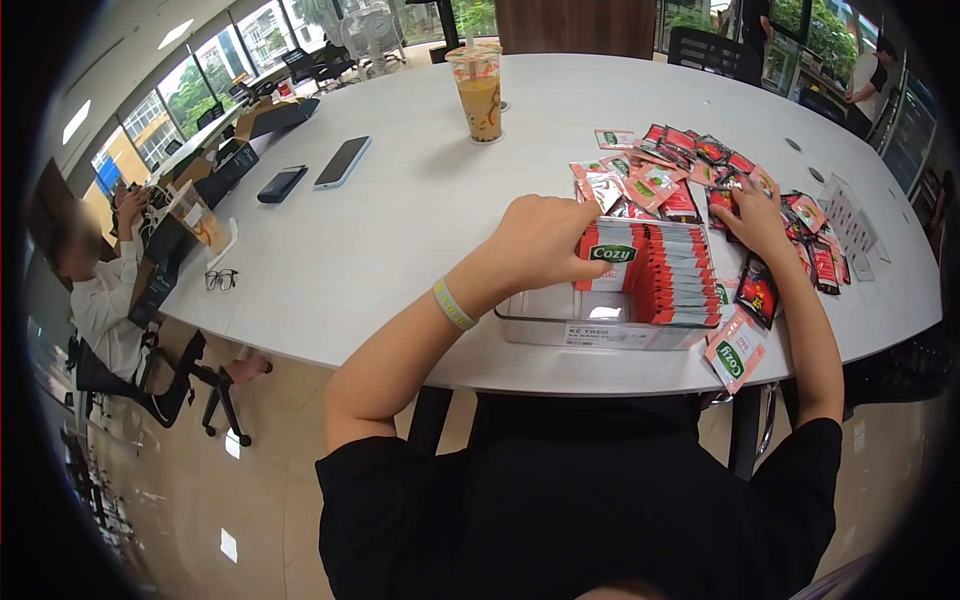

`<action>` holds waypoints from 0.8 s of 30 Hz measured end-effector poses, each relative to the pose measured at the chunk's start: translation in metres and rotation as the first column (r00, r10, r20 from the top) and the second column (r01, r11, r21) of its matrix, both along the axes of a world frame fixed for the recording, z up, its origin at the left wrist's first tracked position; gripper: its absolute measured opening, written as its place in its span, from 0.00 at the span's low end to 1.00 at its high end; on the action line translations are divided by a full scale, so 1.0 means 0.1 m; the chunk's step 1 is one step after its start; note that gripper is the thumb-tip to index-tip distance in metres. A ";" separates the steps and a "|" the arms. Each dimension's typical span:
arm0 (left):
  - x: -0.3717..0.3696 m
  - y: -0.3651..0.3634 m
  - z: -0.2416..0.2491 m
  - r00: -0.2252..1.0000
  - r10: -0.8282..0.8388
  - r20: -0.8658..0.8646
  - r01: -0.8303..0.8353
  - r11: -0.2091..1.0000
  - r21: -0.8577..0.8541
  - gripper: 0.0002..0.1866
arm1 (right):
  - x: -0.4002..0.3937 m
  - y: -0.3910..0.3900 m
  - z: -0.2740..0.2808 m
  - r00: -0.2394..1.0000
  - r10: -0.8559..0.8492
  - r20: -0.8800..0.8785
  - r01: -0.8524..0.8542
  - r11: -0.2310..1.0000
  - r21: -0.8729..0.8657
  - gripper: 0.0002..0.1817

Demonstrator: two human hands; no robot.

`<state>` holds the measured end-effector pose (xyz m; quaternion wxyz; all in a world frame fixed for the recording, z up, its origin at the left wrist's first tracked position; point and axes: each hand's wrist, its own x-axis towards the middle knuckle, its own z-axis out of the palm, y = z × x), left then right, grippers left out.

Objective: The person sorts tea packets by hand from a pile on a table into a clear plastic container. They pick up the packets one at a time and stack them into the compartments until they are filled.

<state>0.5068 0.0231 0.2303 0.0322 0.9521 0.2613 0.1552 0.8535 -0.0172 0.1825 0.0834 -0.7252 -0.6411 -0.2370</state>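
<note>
A clear plastic box [545, 325] stands near the table edge in front of me, with a row of red sachets [680, 275] upright in its right part. My left hand [545, 245] is at the box's left side, its thumb and fingers closed on a Cozy sachet [612, 255] whose printed face shows. A loose pile of red, pink and black sachets [660, 180] lies behind and to the right of the box. Over that pile, my right hand [755, 215] has its thumb and fingers closed around a dark red sachet [720, 205]. Its fingertips are partly hidden.
A cup of iced drink [480, 100] stands at the back. A phone [343, 162], a dark wallet-like item [283, 185] and glasses [222, 280] lie on the left. A clear sign holder [855, 230] is at the right. A person [105, 270] sits at the far left.
</note>
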 end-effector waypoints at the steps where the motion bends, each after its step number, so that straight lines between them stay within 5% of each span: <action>1: 0.00 0.01 0.00 1.000 0.007 0.002 -0.007 1.000 0.006 0.26 | -0.02 0.04 0.00 1.000 0.007 0.002 -0.007 1.000 0.006 0.29; 4: 0.00 0.02 -0.04 0.999 -0.009 0.039 0.008 1.000 0.012 0.26 | -0.09 0.12 -0.04 0.767 0.503 -0.399 -0.503 0.857 0.115 0.26; 5: 0.00 0.01 -0.03 0.999 -0.006 0.034 0.006 1.000 0.011 0.27 | -0.15 0.10 -0.02 0.763 0.485 -0.427 -0.540 0.842 -0.009 0.26; 8: 0.00 0.02 -0.02 0.999 -0.002 0.037 0.001 1.000 0.023 0.28 | -0.33 0.06 0.02 0.873 0.404 -0.274 -0.468 0.852 -0.236 0.25; 12: 0.00 0.03 -0.05 0.999 -0.013 0.053 0.012 1.000 0.028 0.28 | -0.36 -0.01 0.14 0.958 0.227 -0.173 -0.270 0.918 -0.291 0.24; 18: 0.00 0.06 -0.11 0.994 -0.050 0.101 0.045 0.998 0.047 0.28 | -0.10 0.02 -0.02 0.915 0.347 -0.205 -0.378 0.916 -0.135 0.24; 24: 0.04 0.08 -0.18 0.988 -0.047 0.150 0.040 0.998 0.052 0.23 | 0.06 0.08 -0.11 0.926 0.308 -0.216 -0.347 0.921 -0.174 0.28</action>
